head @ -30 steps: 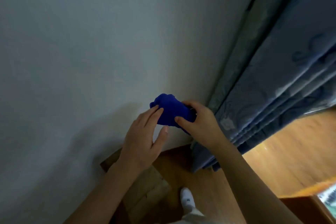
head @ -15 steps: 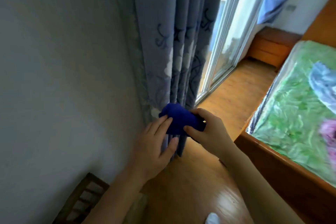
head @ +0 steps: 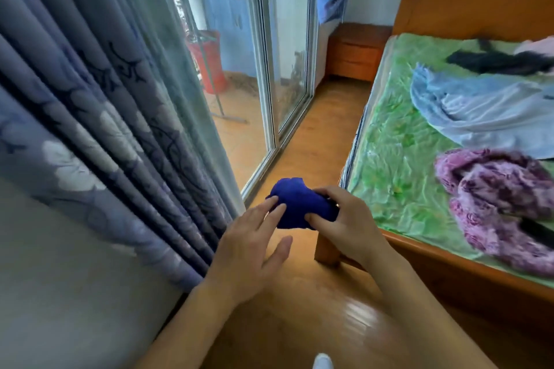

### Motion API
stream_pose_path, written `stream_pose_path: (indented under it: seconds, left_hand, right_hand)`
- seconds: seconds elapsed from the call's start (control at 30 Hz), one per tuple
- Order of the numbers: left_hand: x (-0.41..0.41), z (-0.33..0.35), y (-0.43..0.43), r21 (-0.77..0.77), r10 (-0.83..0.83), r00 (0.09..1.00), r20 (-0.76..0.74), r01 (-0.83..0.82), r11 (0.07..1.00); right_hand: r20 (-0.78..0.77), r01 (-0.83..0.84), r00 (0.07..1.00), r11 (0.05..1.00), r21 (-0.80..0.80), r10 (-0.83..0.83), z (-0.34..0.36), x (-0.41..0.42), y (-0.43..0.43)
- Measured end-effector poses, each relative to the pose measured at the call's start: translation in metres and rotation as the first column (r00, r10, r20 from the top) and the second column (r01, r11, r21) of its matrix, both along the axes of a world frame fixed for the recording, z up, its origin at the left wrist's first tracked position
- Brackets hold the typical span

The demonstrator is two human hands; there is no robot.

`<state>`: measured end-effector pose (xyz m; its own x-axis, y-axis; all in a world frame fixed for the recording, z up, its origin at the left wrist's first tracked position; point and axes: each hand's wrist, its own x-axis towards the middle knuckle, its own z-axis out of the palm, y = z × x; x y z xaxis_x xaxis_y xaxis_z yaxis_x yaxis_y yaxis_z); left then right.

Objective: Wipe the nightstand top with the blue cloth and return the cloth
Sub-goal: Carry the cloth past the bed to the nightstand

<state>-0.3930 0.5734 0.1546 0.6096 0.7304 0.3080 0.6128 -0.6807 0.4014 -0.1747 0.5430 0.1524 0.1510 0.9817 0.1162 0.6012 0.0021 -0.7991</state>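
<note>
Wiping looks not yet begun. One cloth [head: 302, 204], balled up, is pinched in the right hand [head: 344, 223]; the left hand [head: 248, 252] is spread loose, fingertips brushing it. One nightstand [head: 355, 51] stands well apart, in the far corner beside the bed's [head: 395, 141] head. Walking there, wiping and returning remain. Two hands, one bed.

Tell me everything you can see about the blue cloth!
The blue cloth is deep royal blue, soft and fuzzy-looking, scrunched into a rounded lump rather than spread flat. It is held up in the air above the wooden floor, between the curtain and the bed. The right hand grips its right side with thumb and fingers, while the left hand touches its left edge with its fingertips.
</note>
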Motion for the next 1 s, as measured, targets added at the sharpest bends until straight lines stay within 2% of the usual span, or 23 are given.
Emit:
stream_pose_path:
  seconds: [0.4,0.73,1.0]
  left_hand:
    - [0.089,-0.028,0.114,-0.007,-0.151,0.988,0.012,0.151,0.988]
    - [0.110,-0.047,0.281,-0.111,-0.159,0.980,0.117,0.172,0.979]
    - [0.148,-0.051,0.409,-0.151,-0.191,0.977,0.095,0.204,0.967]
  right_hand:
    - [-0.035,0.099,0.994,0.994,-0.034,-0.101,-0.021,0.076,0.089]
    - [0.004,0.191,0.981,0.979,-0.075,-0.192,-0.024,0.091,0.254]
    - [-0.024,0.278,0.959,0.956,-0.100,-0.281,-0.034,0.118,0.361]
